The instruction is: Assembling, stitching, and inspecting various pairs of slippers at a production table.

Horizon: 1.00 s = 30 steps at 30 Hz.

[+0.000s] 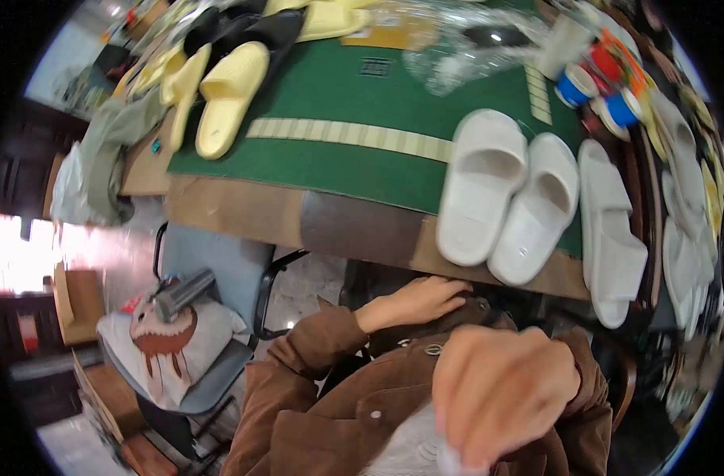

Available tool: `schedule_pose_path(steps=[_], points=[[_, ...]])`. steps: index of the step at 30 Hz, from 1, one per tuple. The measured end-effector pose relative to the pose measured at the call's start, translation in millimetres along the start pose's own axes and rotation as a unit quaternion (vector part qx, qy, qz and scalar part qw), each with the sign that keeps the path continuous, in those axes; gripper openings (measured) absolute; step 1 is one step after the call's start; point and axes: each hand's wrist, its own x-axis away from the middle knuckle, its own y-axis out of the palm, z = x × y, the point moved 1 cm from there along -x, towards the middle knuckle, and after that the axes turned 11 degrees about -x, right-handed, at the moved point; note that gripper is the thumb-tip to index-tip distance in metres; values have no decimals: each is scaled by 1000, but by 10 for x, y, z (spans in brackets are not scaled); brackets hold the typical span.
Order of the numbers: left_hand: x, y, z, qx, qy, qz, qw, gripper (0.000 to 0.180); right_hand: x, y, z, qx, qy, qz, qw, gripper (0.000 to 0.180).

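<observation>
Curled loosely and blurred, the right hand [501, 393] shows no clear hold; the left hand [417, 300] lies flat on the brown corduroy jacket [330, 412], below the white foam slippers [509, 198]. Steady the fabric first.

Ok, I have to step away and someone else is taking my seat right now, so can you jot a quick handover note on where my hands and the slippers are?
Left hand: empty as far as shows, resting low against the brown jacket, below the table edge.
Right hand: raised close to the camera and blurred; something pale shows under it, but I cannot tell whether it grips it.
Slippers: a white pair lies side by side at the near edge of the green mat, more white ones to its right, yellow slippers at the far left.
Done: slippers laid out on the table.
Left: neither hand is on a slipper now.
</observation>
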Motion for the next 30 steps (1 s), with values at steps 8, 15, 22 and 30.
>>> schedule_pose_path(steps=[8,15,22,30], points=[[1005,-676,-33,232,-35,177,956,26,141,-217,768,8,513,179,839,12],[1427,-554,-172,371,-15,405,836,22,211,-342,1371,-57,529,283,798,13],[1468,-346,-348,402,26,474,783,20,252,-335,1629,-165,484,382,770,12],[1484,-191,-510,428,29,500,752,12,321,-321,1819,-162,505,381,757,16]])
